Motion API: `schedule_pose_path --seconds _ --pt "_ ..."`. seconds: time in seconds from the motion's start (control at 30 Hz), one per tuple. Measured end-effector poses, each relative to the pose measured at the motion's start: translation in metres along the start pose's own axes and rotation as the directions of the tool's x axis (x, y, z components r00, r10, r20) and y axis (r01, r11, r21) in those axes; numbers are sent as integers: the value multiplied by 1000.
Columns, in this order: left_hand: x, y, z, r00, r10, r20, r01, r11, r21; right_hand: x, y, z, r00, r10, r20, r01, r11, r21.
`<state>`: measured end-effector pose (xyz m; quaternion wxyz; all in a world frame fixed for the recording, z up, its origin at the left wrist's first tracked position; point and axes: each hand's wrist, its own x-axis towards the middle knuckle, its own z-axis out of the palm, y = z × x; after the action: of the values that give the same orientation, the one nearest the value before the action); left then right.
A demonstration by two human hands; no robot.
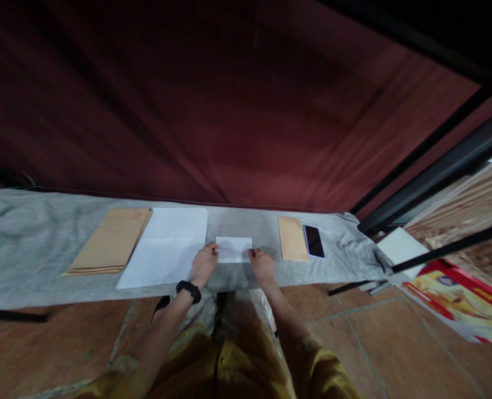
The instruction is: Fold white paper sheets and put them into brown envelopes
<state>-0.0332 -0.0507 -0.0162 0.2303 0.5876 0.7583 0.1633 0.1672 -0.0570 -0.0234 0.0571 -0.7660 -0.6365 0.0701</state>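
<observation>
A small folded sheet of white paper [234, 250] lies lengthwise on the grey cloth in front of me. My left hand [204, 261], with a black band on the wrist, is closed on its left end. At the opposite end my right hand [263, 264] pinches the paper, its fingers curled. Just left of my left hand is a stack of large white paper sheets [171, 249] with a crease across the top one. To the right of my right hand, a brown envelope [293, 239] lies flat.
A stack of large brown envelopes [110, 238] lies on the left. A phone [314, 241] with a dark screen rests beside the single envelope. Grey cloth [25, 244] covers the narrow table. A dark red curtain hangs behind; a colourful box [462, 299] stands at the right.
</observation>
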Motion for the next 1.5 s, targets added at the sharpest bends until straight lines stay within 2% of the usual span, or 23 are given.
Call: schedule_pose_path --seconds 0.23,0.57,0.87,1.0,1.07,1.13,1.23,1.3,1.37,1.5 --pt "-4 8 -4 1000 -5 -2 6 998 63 1 -1 7 998 -39 -53 38 999 -23" --pt "-9 13 -7 1000 -6 -7 7 993 117 -7 -2 22 970 -93 -223 81 995 -64" --pt "-17 18 -5 998 2 -59 8 985 170 -7 -3 21 970 -116 -212 106 993 -58" --pt "-23 17 -4 992 74 -99 -55 982 179 -9 -3 20 975 -108 -192 101 994 -50" --pt "-28 16 1 970 194 -150 -165 969 184 -9 -4 18 979 -106 -174 99 994 -49" --pt "-32 15 11 918 359 -165 -329 926 185 -8 -4 16 983 -108 -151 101 994 -53" --pt "-39 12 32 831 549 -86 -528 829 186 -7 -4 13 985 -115 -129 108 992 -59" --pt "-43 8 44 804 593 -45 -572 792 215 -6 -4 14 985 -121 -124 114 992 -58" --pt "-46 2 54 794 607 -24 -583 772 252 -5 -4 14 985 -119 -123 113 992 -53" --pt "-50 -7 59 778 629 -11 -595 742 309 -6 -4 9 989 -85 -119 82 996 -28"
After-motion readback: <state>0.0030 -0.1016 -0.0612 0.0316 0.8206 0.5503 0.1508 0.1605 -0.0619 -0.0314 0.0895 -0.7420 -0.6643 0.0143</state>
